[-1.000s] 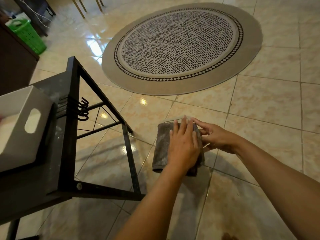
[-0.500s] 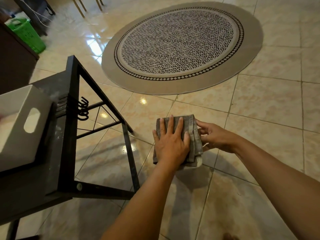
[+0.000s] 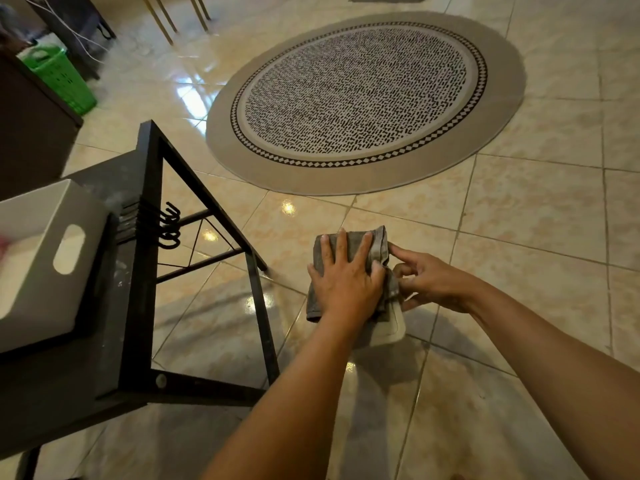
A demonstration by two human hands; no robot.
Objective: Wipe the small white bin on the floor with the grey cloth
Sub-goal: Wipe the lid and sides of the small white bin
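The small white bin [image 3: 389, 327] stands on the tiled floor, mostly hidden under the grey cloth [image 3: 379, 245]; only its near right corner shows. My left hand [image 3: 346, 285] presses flat on the cloth over the bin's top, fingers spread. At the bin's right side my right hand [image 3: 433, 282] grips the bin, with its fingertips touching the cloth's edge.
A black metal-frame table [image 3: 138, 271] stands close on the left, carrying a white box [image 3: 45, 258] with a handle cutout. A round patterned rug [image 3: 363, 98] lies beyond the bin. A green basket [image 3: 59, 76] and a dark cabinet [image 3: 31, 133] sit at far left.
My left hand has slid the cloth leftward and away across the bin's top, uncovering the bin's near right corner. My right hand has stayed at the bin's right side.
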